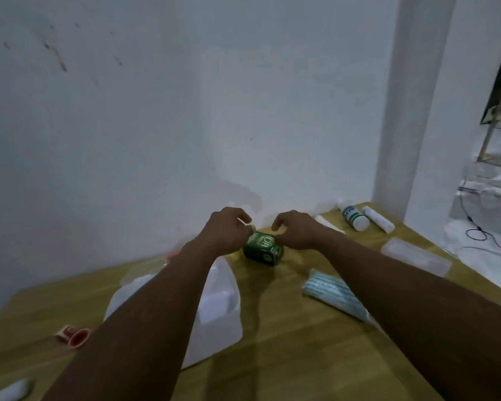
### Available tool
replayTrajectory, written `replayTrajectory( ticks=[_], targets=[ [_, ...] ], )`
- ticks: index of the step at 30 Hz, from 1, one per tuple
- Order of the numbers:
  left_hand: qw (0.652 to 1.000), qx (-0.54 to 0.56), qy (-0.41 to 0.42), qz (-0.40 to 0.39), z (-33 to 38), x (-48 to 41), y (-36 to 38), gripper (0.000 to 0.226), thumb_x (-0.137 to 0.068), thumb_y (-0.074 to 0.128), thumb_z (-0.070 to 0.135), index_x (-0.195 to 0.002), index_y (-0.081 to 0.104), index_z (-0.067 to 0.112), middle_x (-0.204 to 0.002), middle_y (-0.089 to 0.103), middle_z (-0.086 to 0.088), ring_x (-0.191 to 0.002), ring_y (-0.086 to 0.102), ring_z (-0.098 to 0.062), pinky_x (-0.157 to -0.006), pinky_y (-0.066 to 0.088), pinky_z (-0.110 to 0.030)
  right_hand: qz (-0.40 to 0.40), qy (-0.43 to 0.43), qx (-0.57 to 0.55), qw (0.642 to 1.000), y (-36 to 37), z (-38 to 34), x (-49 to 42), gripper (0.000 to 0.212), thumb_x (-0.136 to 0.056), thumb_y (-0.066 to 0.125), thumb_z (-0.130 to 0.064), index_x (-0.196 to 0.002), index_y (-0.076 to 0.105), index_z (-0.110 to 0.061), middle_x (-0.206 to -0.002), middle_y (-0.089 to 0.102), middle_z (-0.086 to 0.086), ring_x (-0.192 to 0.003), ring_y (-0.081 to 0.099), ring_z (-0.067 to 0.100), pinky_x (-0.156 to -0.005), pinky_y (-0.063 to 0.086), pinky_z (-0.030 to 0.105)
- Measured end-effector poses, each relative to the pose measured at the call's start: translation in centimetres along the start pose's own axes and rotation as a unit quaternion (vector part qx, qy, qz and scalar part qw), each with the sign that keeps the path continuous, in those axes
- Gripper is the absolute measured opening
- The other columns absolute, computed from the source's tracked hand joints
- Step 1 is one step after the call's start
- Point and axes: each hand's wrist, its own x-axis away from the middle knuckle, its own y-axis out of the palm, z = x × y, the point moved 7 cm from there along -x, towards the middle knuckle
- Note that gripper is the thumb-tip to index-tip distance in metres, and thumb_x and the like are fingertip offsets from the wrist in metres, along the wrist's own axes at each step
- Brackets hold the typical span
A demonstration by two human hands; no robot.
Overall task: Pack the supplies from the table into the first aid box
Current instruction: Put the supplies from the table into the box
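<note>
A small dark green carton (263, 248) with white lettering stands near the back of the wooden table (287, 342), close to the wall. My left hand (228, 230) touches its top left corner with curled fingers. My right hand (297, 229) rests against its upper right edge, fingers bent. Whether either hand truly grips the carton is unclear. The white first aid box (217, 302) sits open under my left forearm, partly hidden by it. A pack of light blue face masks (334, 293) lies to the right of the box.
A white bottle with a green label (355, 217) and a white bandage roll (378, 219) lie at the back right corner. A clear plastic pouch (415, 256) sits near the right edge. A red and white tape roll (74, 336) lies front left. Cables run on the floor at right.
</note>
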Motion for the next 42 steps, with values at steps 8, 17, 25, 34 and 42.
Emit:
replayTrajectory(
  ticks=[8, 17, 25, 34, 42],
  targets=[
    [0.999, -0.034, -0.030, 0.020, -5.1, 1.0, -1.6, 0.030, -0.089, 0.065, 0.038, -0.115, 0.070, 0.023, -0.110, 0.071, -0.001, -0.107, 0.062, -0.019, -0.083, 0.041, -0.023, -0.033, -0.008, 0.099, 0.995, 6.0, -0.8, -3.2, 0.042, -0.083, 0.070, -0.031, -0.118, 0.052, -0.016, -0.126, 0.057, 0.013, -0.113, 0.056, 0.033, -0.089, 0.050, 0.041],
    [0.997, -0.038, -0.044, 0.045, -6.0, 3.4, -4.7, 0.031, -0.090, 0.065, 0.037, -0.117, 0.069, 0.021, -0.110, 0.072, 0.000, -0.108, 0.061, -0.018, -0.084, 0.041, -0.024, 0.022, -0.047, 0.035, 0.998, 1.8, -3.1, -1.2, 0.034, -0.082, 0.071, -0.028, -0.110, 0.055, -0.018, -0.119, 0.059, 0.013, -0.105, 0.055, 0.031, -0.074, 0.043, 0.035],
    [0.995, -0.041, -0.048, 0.082, -6.4, 7.9, -8.7, 0.027, -0.089, 0.061, 0.024, -0.114, 0.070, 0.020, -0.102, 0.073, 0.001, -0.101, 0.063, -0.015, -0.076, 0.042, -0.017, -0.057, -0.136, 0.060, 0.987, -4.0, -11.7, 4.0, 0.042, -0.071, 0.086, -0.024, -0.111, 0.072, -0.022, -0.112, 0.064, 0.001, -0.099, 0.060, 0.021, -0.082, 0.051, 0.031],
    [0.992, -0.032, -0.078, 0.095, -9.5, 12.2, -10.3, 0.026, -0.087, 0.060, 0.020, -0.111, 0.071, 0.020, -0.109, 0.070, -0.003, -0.102, 0.061, -0.018, -0.079, 0.041, -0.022, -0.069, -0.205, 0.190, 0.958, -0.6, -17.6, 7.7, 0.041, -0.073, 0.081, -0.023, -0.113, 0.070, -0.028, -0.119, 0.057, -0.001, -0.097, 0.052, 0.018, -0.073, 0.049, 0.030],
    [0.991, -0.026, -0.077, 0.105, -10.4, 12.2, -10.5, 0.028, -0.087, 0.059, 0.019, -0.113, 0.071, 0.018, -0.113, 0.070, -0.005, -0.100, 0.062, -0.019, -0.074, 0.044, -0.023, -0.102, -0.202, 0.293, 0.929, 1.9, -19.5, 7.7, 0.041, -0.076, 0.079, -0.020, -0.116, 0.071, -0.025, -0.117, 0.062, 0.002, -0.099, 0.060, 0.021, -0.054, 0.042, 0.023]
  ],
)
